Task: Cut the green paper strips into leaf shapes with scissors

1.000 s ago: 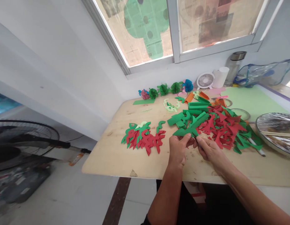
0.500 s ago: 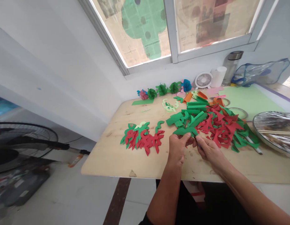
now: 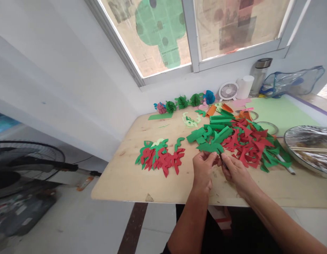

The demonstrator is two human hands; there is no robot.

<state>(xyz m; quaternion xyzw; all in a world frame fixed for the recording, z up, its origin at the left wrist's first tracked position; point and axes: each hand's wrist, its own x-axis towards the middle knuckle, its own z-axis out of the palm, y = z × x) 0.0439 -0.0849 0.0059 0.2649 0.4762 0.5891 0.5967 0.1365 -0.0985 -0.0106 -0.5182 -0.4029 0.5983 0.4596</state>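
Observation:
Pinched in my left hand [image 3: 202, 168] is a piece of green paper [image 3: 209, 147], which sticks out beyond the fingertips. My right hand [image 3: 238, 173] is closed around dark-handled scissors [image 3: 224, 163], with the blades at the paper's right end; most of the handle is hidden by the fingers. Left of my hands lies a group of cut red paper shapes [image 3: 163, 160] with wavy edges, mixed with green ones. Just past my hands, loose green paper strips [image 3: 196, 135] lie beside a heap of red paper scraps [image 3: 249, 144].
Along the wall stand folded paper balls [image 3: 182, 101], a small white fan [image 3: 228, 91] and a bottle [image 3: 261, 76]. A plastic-covered bowl [image 3: 308, 148] with chopsticks stands at the right. A marker [image 3: 286, 165] lies by the scraps. Left of the wooden table [image 3: 121, 183] is a large black fan [image 3: 28, 162].
My hands have shifted slightly right and nearer to me, still holding the green paper and the scissors. The camera view has moved a little. The paper on the table lies as before.

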